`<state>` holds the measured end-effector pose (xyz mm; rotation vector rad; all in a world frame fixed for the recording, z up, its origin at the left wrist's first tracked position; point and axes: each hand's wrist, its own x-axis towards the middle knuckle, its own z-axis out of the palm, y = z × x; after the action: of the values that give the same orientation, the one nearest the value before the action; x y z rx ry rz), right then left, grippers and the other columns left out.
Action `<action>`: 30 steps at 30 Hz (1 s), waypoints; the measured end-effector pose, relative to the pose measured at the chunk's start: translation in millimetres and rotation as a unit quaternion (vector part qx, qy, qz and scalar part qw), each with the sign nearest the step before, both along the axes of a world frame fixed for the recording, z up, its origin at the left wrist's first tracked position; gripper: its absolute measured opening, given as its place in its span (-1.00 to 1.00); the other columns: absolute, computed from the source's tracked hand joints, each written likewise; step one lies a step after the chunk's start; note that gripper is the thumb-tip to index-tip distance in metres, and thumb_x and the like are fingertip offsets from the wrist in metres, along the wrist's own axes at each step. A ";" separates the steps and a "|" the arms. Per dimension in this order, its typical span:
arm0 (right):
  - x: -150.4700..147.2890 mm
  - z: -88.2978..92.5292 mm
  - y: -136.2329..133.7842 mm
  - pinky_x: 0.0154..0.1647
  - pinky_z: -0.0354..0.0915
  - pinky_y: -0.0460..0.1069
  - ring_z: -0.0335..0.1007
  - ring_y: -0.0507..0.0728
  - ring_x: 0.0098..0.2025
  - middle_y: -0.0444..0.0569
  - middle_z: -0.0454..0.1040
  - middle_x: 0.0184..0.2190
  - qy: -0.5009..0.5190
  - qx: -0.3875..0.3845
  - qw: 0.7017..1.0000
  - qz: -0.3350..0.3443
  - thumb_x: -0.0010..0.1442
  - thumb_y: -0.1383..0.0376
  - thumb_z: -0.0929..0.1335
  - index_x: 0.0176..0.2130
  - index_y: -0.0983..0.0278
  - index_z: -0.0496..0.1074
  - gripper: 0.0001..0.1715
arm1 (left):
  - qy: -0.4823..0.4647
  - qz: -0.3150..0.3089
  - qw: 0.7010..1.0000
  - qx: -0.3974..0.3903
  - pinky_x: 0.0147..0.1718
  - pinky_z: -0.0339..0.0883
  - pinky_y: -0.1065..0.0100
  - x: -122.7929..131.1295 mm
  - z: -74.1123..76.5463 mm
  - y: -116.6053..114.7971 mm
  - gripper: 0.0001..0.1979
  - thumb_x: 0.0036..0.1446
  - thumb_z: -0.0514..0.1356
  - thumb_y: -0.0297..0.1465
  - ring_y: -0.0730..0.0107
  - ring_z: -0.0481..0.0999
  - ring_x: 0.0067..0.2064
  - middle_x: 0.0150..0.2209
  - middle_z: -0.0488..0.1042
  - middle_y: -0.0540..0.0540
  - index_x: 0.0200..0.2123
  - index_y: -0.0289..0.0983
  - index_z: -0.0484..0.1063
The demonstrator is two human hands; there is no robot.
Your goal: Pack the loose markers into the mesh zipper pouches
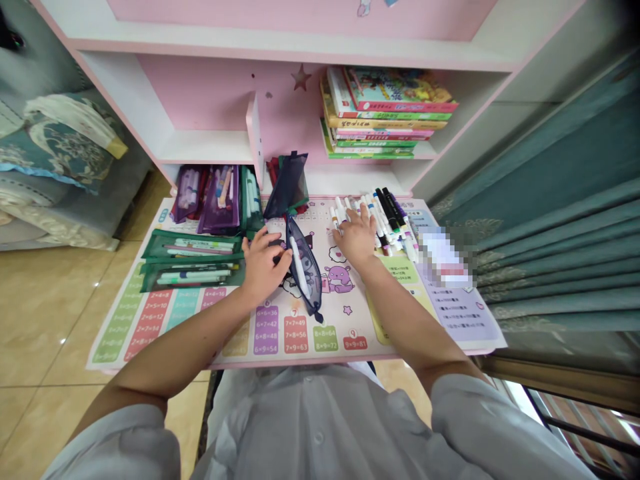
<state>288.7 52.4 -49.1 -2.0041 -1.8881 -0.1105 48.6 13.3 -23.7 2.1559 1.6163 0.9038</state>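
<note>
A dark blue mesh zip pouch [311, 267] lies on the printed desk mat [367, 320] in front of me, with a white marker [299, 267] in it. My left hand [265, 263] rests at the pouch's left side, fingers apart, the thumb tip at its edge. To the right, my right hand [356, 237] reaches over the near left end of a pile of markers [383, 213], mostly white with some black ones. Its fingers are spread over the markers; I cannot see a firm grip on any one.
Green mesh pouches [195, 243] with pens lie left of my left hand. Behind them are purple pouches [220, 200], and another dark blue pouch [287, 187] leans by the shelf divider. Stacked books [385, 123] fill the shelf's right side. A blurred object [447, 257] sits far right.
</note>
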 end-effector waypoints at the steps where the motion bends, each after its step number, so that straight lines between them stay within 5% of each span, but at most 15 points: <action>1: -0.1 -0.9 0.5 0.38 -0.05 0.47 -0.03 0.48 0.44 0.20 0.38 0.26 -0.002 0.000 1.000 -0.001 0.20 0.28 0.35 -0.31 0.35 0.63 -0.74 | 0.000 0.000 1.000 -0.001 0.30 -0.10 -0.30 0.0 0.4 -0.2 -0.71 0.21 0.18 -0.33 -0.03 0.30 0.32 0.05 0.57 -0.08 -0.57 -0.19 0.45; 17: -7.6 -2.0 2.7 0.39 -0.04 0.45 -0.01 0.46 0.43 0.22 0.39 0.24 -0.001 -0.003 1.000 0.008 0.13 0.29 0.36 -0.34 0.36 0.61 -0.77 | -0.002 -0.003 1.000 -0.001 0.30 -0.08 -0.29 0.3 -1.5 0.5 -0.70 0.21 0.17 -0.31 -0.03 0.30 0.31 0.05 0.57 -0.08 -0.58 -0.19 0.46; 23: -20.7 17.3 -17.2 0.39 -0.03 0.44 0.10 0.43 0.40 0.17 0.45 0.20 0.050 0.068 0.995 0.045 0.09 0.33 0.35 -0.52 0.27 0.52 -0.80 | -0.008 -0.002 1.000 -0.007 0.31 -0.11 -0.29 0.1 -0.5 0.1 -0.70 0.20 0.18 -0.32 -0.03 0.30 0.31 0.05 0.56 -0.08 -0.58 -0.19 0.45; 30: -42.8 49.1 -53.1 0.38 0.00 0.43 0.12 0.41 0.40 0.10 0.46 0.19 0.132 0.065 0.982 0.119 0.09 0.29 0.38 -0.62 0.22 0.38 -0.72 | -0.009 -0.002 1.000 0.005 0.30 -0.10 -0.27 0.1 0.7 -0.6 -0.71 0.20 0.18 -0.33 -0.03 0.32 0.30 0.03 0.58 -0.07 -0.58 -0.20 0.46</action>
<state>245.9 -0.7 0.0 -1.6052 -1.8786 0.0903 48.7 12.6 -23.0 2.1501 1.6020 0.9299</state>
